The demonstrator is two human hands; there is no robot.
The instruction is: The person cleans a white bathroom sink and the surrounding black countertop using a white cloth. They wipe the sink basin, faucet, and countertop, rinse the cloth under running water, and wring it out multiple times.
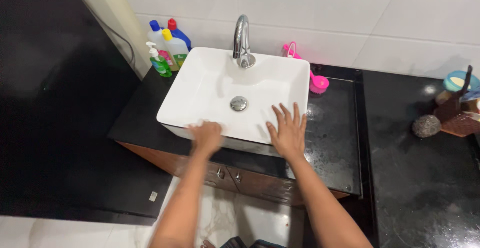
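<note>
A white rectangular sink basin [200, 85] sits on a black counter, with a chrome tap [242, 40] at its back and a metal drain [239, 103] in the middle. My left hand [206, 134] rests on the basin's front rim, blurred, fingers curled over the edge. My right hand [288, 128] lies flat on the front right rim with its fingers spread, holding nothing.
Several cleaning bottles [167, 45] stand at the basin's back left corner. A pink brush [312, 75] lies to its right. On the black counter [425, 178] at far right are a steel scrubber [426, 126] and a brown holder [457, 113]. Wooden cabinet drawers [240, 178] sit below.
</note>
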